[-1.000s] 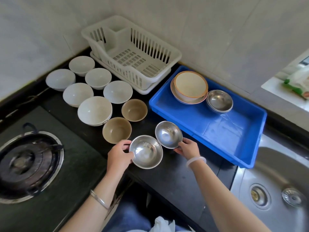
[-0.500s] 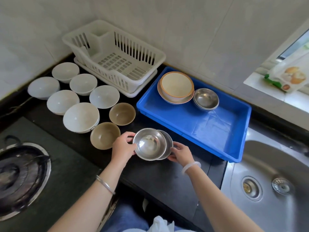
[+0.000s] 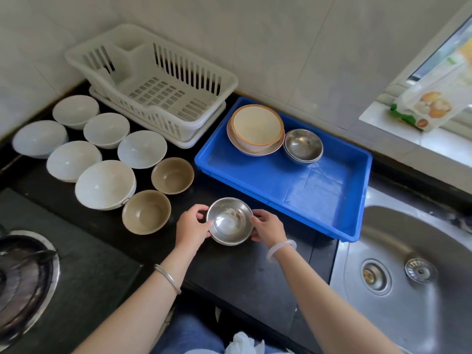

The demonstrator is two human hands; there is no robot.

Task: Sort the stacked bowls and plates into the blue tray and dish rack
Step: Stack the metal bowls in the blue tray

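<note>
Holds a nested pair of stainless steel bowls (image 3: 229, 222) between both hands, low over the front of the black surface (image 3: 229, 279), just in front of the blue tray (image 3: 306, 190) and outside it. Grips the left rim with the left hand (image 3: 190, 229), fingers (image 3: 201, 209) curled onto the edge. Grips the right rim with the right hand (image 3: 269, 228), fingers clamped there likewise. Cannot tell whether resting on the surface or raised off it.

At the tray's far end: a cream bowl with an orange rim (image 3: 256, 126) sitting in a wider dish, and just right of it a second stack of steel bowls (image 3: 303, 145). Left of the tray, against the wall, the white dish rack (image 3: 158, 93). Left of the held pair, two brown bowls (image 3: 146, 212), then six white bowls (image 3: 104, 183) grouped on the surface. At right, a steel sink (image 3: 408, 238). At lower left, a gas burner (image 3: 20, 274).
</note>
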